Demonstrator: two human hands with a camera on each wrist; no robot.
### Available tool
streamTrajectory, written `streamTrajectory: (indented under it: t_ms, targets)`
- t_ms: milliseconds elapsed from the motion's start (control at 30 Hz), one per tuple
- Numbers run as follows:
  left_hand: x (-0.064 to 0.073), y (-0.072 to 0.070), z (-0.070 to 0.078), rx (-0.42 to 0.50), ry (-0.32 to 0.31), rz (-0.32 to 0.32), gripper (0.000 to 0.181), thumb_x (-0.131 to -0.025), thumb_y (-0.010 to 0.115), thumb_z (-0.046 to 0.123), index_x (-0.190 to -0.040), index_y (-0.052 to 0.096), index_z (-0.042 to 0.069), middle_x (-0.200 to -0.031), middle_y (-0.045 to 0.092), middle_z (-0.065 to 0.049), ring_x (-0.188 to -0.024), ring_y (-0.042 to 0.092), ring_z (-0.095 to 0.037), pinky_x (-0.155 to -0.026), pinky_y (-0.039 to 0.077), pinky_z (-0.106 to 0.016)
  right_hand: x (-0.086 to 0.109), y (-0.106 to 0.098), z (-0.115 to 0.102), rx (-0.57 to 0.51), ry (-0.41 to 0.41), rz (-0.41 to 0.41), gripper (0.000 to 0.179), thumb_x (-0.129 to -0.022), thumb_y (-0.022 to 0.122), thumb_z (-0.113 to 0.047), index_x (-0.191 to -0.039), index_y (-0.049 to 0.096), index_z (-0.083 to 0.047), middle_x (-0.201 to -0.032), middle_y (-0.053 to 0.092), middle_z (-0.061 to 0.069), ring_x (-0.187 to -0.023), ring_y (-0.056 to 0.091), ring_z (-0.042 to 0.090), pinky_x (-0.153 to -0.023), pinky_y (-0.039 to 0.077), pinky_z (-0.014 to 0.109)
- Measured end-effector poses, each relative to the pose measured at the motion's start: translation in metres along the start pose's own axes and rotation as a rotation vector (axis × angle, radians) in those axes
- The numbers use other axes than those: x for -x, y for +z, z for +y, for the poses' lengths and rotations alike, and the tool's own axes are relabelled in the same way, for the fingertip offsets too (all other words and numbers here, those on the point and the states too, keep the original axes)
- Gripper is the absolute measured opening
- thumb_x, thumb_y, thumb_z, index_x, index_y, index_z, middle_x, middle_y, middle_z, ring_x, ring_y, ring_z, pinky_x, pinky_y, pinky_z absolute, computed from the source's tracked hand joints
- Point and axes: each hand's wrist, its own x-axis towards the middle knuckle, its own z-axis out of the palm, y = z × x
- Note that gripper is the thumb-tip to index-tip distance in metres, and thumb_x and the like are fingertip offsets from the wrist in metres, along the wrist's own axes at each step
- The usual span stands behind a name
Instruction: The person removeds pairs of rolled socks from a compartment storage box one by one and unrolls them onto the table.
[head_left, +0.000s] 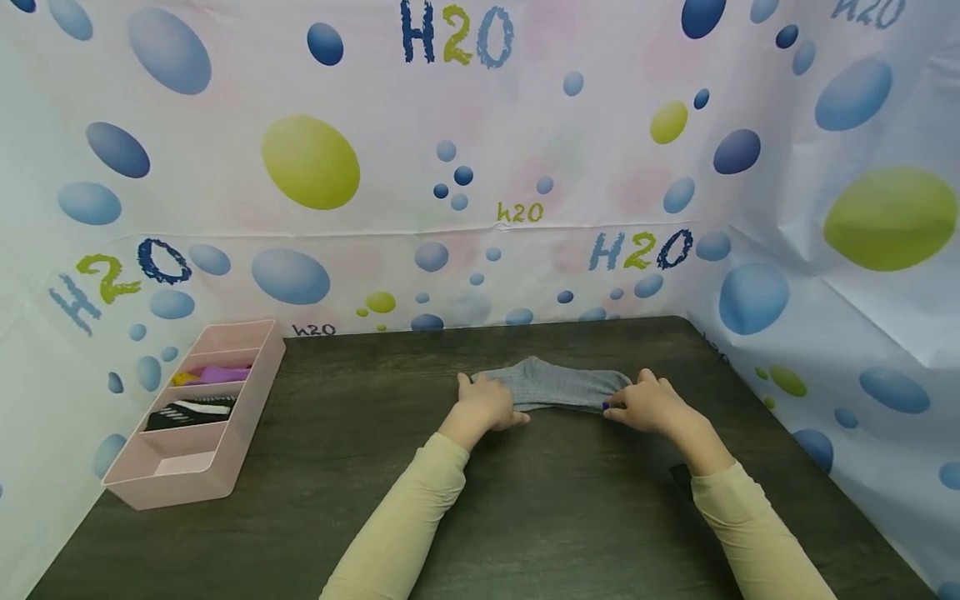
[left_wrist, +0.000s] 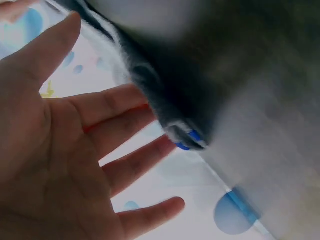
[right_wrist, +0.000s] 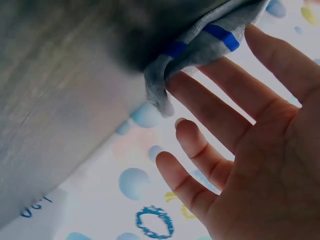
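A grey sock (head_left: 558, 387) with blue marks lies stretched sideways on the dark table. At its left end my left hand (head_left: 483, 402) touches the cloth with extended fingertips, the thumb held apart. In the left wrist view the fingers of that hand (left_wrist: 75, 135) are spread against the sock's edge (left_wrist: 145, 80). My right hand (head_left: 652, 406) is at the right end. The right wrist view shows the index and middle fingers of this hand (right_wrist: 265, 135) touching the sock (right_wrist: 200, 50), which has blue stripes there; the thumb tip is close to its edge.
On the left of the table (head_left: 337, 500) stands a pink divided box (head_left: 258, 400). One compartment holds purple and yellow items (head_left: 217, 375), another a black item with white stripes (head_left: 191, 412). A patterned sheet (head_left: 480, 167) hangs behind the table and along its sides.
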Motion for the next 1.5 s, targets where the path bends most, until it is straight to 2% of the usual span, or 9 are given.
streamTrajectory:
  t_ms: [133, 267, 433, 533, 767, 967, 1167, 1333, 1500]
  targets:
    - [-0.015, 0.001, -0.006, 0.015, 0.006, -0.006, 0.062, -0.099, 0.038, 0.058, -0.142, 0.051, 0.016, -0.158, 0.035, -0.004, -0.148, 0.027, -0.032, -0.118, 0.018, -0.059, 0.012, 0.001, -0.006, 0.02, -0.033, -0.004, 0.038, -0.091, 0.064, -0.044, -0.117, 0.073, -0.017, -0.088, 0.069, -0.001, -0.089, 0.039, 0.022, -0.076, 0.032, 0.039]
    - [-0.027, -0.001, -0.01, 0.02, 0.001, -0.016, 0.069, -0.1, 0.033, 0.059, -0.151, 0.037, 0.013, -0.162, 0.027, -0.004, -0.15, 0.024, -0.027, -0.119, 0.016, -0.058, 0.02, 0.0, -0.011, -0.001, -0.099, -0.004, 0.037, -0.087, 0.069, -0.045, -0.111, 0.075, -0.019, -0.104, 0.069, 0.006, -0.108, 0.049, 0.031, -0.093, 0.039, 0.053]
    - [-0.043, -0.004, -0.014, 0.033, 0.002, -0.035, 0.069, -0.1, 0.031, 0.059, -0.151, 0.036, 0.012, -0.163, 0.023, -0.004, -0.151, 0.022, -0.024, -0.121, 0.015, -0.054, 0.027, 0.002, -0.015, -0.069, -0.228, 0.009, 0.035, -0.086, 0.07, -0.043, -0.109, 0.076, -0.017, -0.116, 0.07, 0.011, -0.128, 0.048, 0.043, -0.102, 0.034, 0.065]
    - [-0.053, -0.009, -0.016, 0.073, 0.008, -0.056, 0.066, -0.101, 0.033, 0.055, -0.151, 0.036, 0.012, -0.163, 0.023, -0.004, -0.151, 0.023, -0.024, -0.121, 0.015, -0.054, 0.029, 0.004, -0.015, -0.12, -0.308, 0.002, 0.038, -0.087, 0.069, -0.042, -0.114, 0.074, -0.015, -0.12, 0.07, 0.011, -0.132, 0.046, 0.046, -0.103, 0.036, 0.065]
    - [-0.068, -0.025, -0.026, 0.193, 0.043, -0.125, 0.066, -0.104, 0.032, 0.049, -0.157, 0.019, 0.012, -0.163, 0.023, -0.008, -0.15, 0.022, -0.03, -0.122, 0.012, -0.054, 0.028, 0.012, -0.015, -0.241, -0.432, -0.074, 0.053, -0.093, 0.061, -0.044, -0.133, 0.061, -0.009, -0.135, 0.061, 0.014, -0.133, 0.041, 0.051, -0.104, 0.036, 0.065]
    - [-0.069, -0.029, -0.033, 0.231, 0.093, -0.116, 0.063, -0.104, 0.033, 0.048, -0.157, 0.017, 0.019, -0.163, 0.022, -0.008, -0.15, 0.022, -0.03, -0.122, 0.008, -0.055, 0.033, 0.017, -0.028, -0.208, -0.452, -0.046, 0.057, -0.092, 0.064, -0.043, -0.136, 0.057, -0.007, -0.138, 0.058, 0.015, -0.132, 0.045, 0.048, -0.104, 0.039, 0.062]
    - [-0.075, -0.026, -0.032, 0.105, 0.154, -0.091, 0.058, -0.103, 0.037, 0.048, -0.155, 0.026, 0.026, -0.165, 0.017, -0.002, -0.151, 0.02, -0.026, -0.119, 0.012, -0.06, 0.041, 0.019, -0.04, -0.165, -0.411, -0.031, 0.061, -0.09, 0.068, -0.04, -0.138, 0.054, -0.006, -0.137, 0.058, 0.018, -0.127, 0.053, 0.042, -0.102, 0.044, 0.056]
    - [-0.079, -0.025, -0.02, 0.007, 0.196, -0.065, 0.06, -0.102, 0.042, 0.048, -0.155, 0.026, 0.026, -0.165, 0.015, -0.001, -0.151, 0.022, -0.024, -0.119, 0.015, -0.06, 0.05, 0.02, -0.036, -0.195, -0.395, -0.051, 0.063, -0.09, 0.067, -0.042, -0.139, 0.053, -0.006, -0.137, 0.058, 0.018, -0.123, 0.057, 0.038, -0.098, 0.047, 0.052]
    - [-0.082, -0.026, 0.0, -0.024, 0.223, -0.045, 0.06, -0.101, 0.044, 0.048, -0.155, 0.027, 0.027, -0.165, 0.017, 0.001, -0.15, 0.024, -0.022, -0.119, 0.016, -0.058, 0.059, 0.02, -0.027, -0.249, -0.394, -0.076, 0.062, -0.091, 0.065, -0.042, -0.138, 0.053, -0.003, -0.136, 0.059, 0.017, -0.119, 0.061, 0.035, -0.096, 0.049, 0.051]
